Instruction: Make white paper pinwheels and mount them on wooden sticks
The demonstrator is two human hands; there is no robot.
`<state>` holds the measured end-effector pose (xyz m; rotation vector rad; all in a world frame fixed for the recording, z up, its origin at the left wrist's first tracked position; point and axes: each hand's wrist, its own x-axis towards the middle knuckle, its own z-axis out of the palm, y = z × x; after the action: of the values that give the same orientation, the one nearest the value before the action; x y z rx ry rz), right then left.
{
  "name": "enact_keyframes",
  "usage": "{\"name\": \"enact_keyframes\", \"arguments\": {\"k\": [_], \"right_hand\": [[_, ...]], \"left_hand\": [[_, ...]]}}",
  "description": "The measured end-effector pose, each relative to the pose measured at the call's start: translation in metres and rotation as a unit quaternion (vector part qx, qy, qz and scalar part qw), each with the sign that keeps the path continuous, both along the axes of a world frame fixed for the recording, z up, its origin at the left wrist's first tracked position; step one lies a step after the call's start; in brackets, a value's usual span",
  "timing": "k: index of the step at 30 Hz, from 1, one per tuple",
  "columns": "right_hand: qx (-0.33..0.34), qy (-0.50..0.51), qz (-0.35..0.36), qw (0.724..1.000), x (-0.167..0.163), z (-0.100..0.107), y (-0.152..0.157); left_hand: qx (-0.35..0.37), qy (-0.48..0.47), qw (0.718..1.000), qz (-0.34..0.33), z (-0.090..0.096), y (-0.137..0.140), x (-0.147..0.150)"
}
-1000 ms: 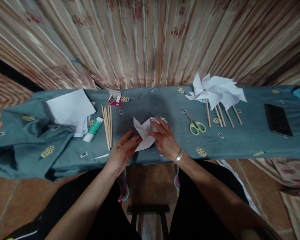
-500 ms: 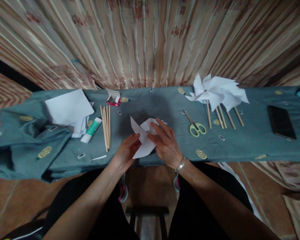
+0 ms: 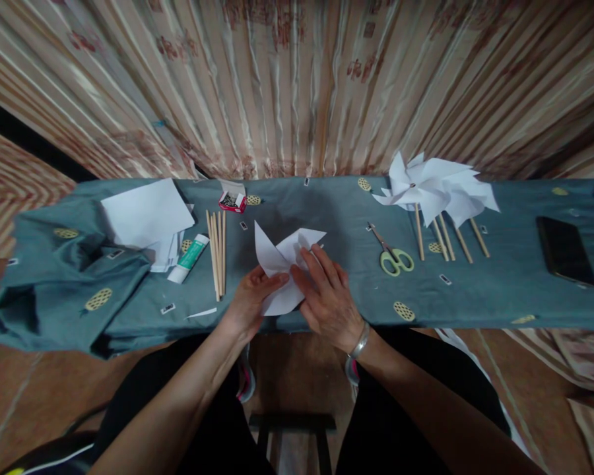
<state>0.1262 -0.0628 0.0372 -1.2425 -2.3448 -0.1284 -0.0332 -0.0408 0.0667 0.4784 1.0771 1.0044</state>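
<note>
A white paper pinwheel point(image 3: 280, 300) with folded blades is between my hands, just over the front part of the cloth-covered table. My left hand point(image 3: 251, 297) grips its left side, the thumb lying on top of the paper and the fingers below. On the right side, my right hand point(image 3: 327, 297), with a silver bracelet at the wrist, presses thumb and fingers against the pinwheel near its centre. What lies under the right fingers is hidden. To the left are several wooden sticks point(image 3: 218, 257), and to the right lie green-handled scissors point(image 3: 393, 257).
White paper sheets point(image 3: 148, 214), a green-and-white glue tube point(image 3: 189, 258) and a small red box point(image 3: 232, 201) of metal pieces lie left. Several finished-looking pinwheels point(image 3: 440, 188) on sticks and a black phone point(image 3: 567, 251) lie right. A curtain point(image 3: 297, 86) hangs behind the table.
My left thumb has moved right, further over the paper. The upper blades of the pinwheel now show more fully. The whole view has shifted slightly.
</note>
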Motion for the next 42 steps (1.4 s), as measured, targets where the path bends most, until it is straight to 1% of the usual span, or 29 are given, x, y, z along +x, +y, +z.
{"name": "enact_keyframes", "arguments": {"k": [6, 13, 17, 23, 27, 33, 40, 42], "right_hand": [[0.0, 0.013, 0.002, 1.0, -0.002, 0.002, -0.002], [0.01, 0.013, -0.003, 1.0, -0.003, 0.001, -0.001], [0.022, 0.036, -0.006, 0.999, -0.001, 0.005, -0.002], [-0.005, 0.089, -0.009, 0.996, 0.005, 0.012, -0.001], [-0.016, 0.123, 0.005, 0.992, 0.007, 0.015, -0.002], [-0.037, 0.169, 0.025, 0.985, 0.012, 0.018, -0.005], [-0.036, 0.186, 0.04, 0.981, 0.014, 0.023, -0.004], [-0.031, 0.195, 0.03, 0.98, 0.016, 0.025, -0.004]], "left_hand": [[0.001, 0.009, 1.0, 0.01, 0.001, -0.001, 0.001], [0.02, -0.023, 0.999, 0.027, -0.006, 0.0, 0.004], [0.038, -0.041, 0.998, 0.027, -0.004, 0.002, 0.007], [0.06, -0.033, 0.997, 0.04, 0.002, 0.005, 0.01], [0.07, -0.023, 0.997, 0.033, 0.002, 0.006, 0.012], [0.07, -0.011, 0.997, 0.018, 0.0, 0.007, 0.014], [0.055, -0.008, 0.998, 0.031, -0.003, 0.008, 0.018], [0.042, -0.017, 0.998, 0.039, -0.003, 0.01, 0.019]]}}
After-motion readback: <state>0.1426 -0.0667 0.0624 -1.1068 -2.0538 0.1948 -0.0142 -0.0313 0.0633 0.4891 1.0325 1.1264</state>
